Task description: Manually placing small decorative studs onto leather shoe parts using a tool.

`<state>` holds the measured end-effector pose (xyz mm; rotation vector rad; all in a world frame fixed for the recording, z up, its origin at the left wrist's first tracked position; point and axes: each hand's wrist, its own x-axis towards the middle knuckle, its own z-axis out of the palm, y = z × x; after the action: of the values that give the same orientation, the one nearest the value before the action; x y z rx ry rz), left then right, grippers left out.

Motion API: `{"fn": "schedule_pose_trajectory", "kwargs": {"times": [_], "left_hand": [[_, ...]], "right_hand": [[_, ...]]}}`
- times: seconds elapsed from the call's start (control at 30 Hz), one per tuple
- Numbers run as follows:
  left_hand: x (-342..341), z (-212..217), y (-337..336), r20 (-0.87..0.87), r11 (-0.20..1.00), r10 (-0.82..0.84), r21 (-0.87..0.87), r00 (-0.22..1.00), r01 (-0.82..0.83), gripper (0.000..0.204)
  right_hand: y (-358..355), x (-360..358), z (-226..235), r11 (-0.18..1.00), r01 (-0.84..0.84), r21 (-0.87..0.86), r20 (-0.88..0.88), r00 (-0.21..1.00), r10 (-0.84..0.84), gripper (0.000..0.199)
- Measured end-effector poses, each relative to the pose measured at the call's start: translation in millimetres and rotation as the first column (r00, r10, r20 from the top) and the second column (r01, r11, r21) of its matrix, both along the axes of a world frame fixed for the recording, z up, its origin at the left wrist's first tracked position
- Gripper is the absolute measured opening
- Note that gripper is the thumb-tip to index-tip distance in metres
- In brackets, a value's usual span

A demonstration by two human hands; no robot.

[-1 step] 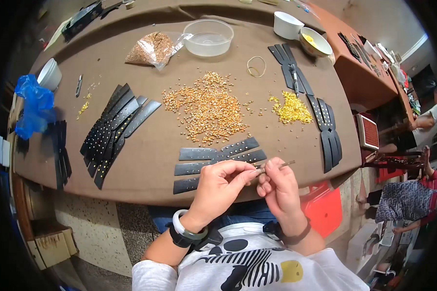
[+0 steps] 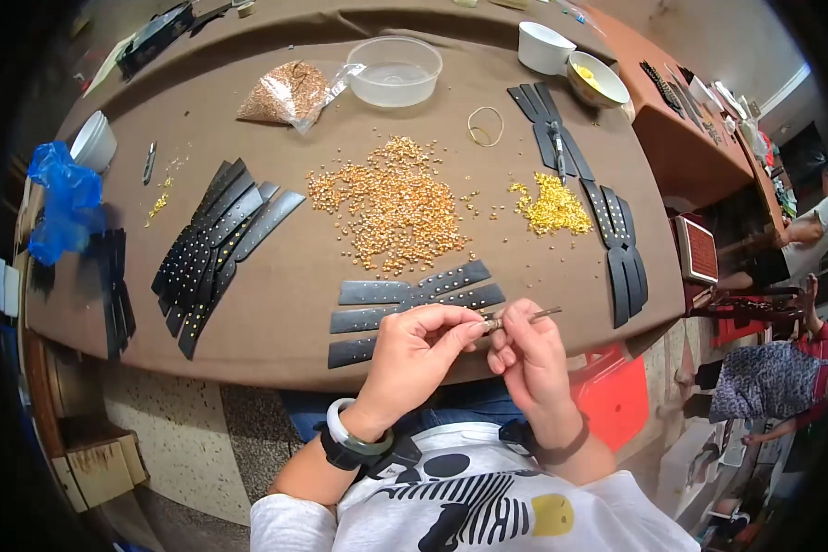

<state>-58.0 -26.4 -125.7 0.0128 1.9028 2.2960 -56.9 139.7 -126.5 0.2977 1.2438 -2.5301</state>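
Observation:
In front of my body the two hands meet at the table's near edge. My right hand (image 2: 535,359) pinches a thin dark rod-like tool (image 2: 549,314), whose slim end juts out past the fingers to the right. Thumb and forefinger of my left hand (image 2: 419,350) are closed at the tool's other end; a small pale bit shows there, too small to name. Partly behind the left hand lies a black slotted strap piece (image 2: 354,321), its upper strips dotted with shiny studs. Beyond it spreads a heap of copper-coloured studs (image 2: 396,207).
A smaller gold pile (image 2: 557,204) lies right, near more black strap pieces (image 2: 616,267). Stacked studded straps (image 2: 216,239) lie left, beside a blue plastic bag (image 2: 64,198). At the back are a bag of studs (image 2: 285,92), a clear tub (image 2: 396,78) and bowls (image 2: 545,51).
The jutting end of the rod-like tool has dipped very slightly and shifted a touch to the right. Both hands stay almost where they were.

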Motion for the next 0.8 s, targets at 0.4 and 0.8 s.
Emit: {"fn": "schedule_pose_trajectory", "kwargs": {"times": [0.4,0.8], "left_hand": [[6,-3,0,0.105,0.962,-0.051,0.271,0.993,0.021,0.017],[8,-5,-11,-0.116,0.996,0.088,0.021,0.989,-0.086,0.013]], "right_hand": [[-6,5,-2,0.993,0.039,0.115,-0.147,0.989,-0.022,0.016],[27,9,7,0.934,0.133,0.330,-0.239,0.970,-0.054,0.011]]}}
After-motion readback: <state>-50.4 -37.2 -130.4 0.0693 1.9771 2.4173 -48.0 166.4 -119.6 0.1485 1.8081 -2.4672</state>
